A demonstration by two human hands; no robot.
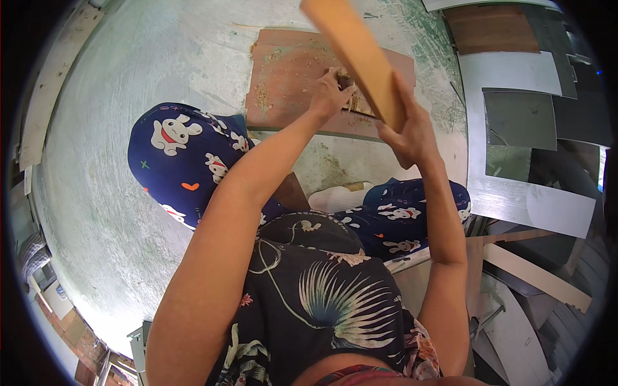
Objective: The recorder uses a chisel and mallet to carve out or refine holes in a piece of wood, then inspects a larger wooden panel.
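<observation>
On a pale, scuffed floor, we see a person with knees spread, working two-handed over a reddish-brown board scattered with crumbs and shavings. The right grip is closed around the near end of a long, tan wooden piece, which slants up and to the left above the right half of the board, its far end running out of our view. The left grip, just left of it, is narrow, its fingers curled on a small brown piece at the middle of the board. Much of that piece is hidden, and we cannot tell exactly what it is; pale shreds lie just to its near side.

By our reading, the wooden piece is stiff and of moderate weight, smooth enough to turn in a slack hold, and hard to damage. Because it is long and held at one end, we expect its weight to pull toward the far tip, so we favor a full wrap at the near end, thumb opposite the fingers. The small piece looks light and firm, though we judge its outside to be rough and apt to shed bits. We would pinch it low on its left side, fingertips tucked away from the wood, and press it against the board, which we take to be rigid and flat.
</observation>
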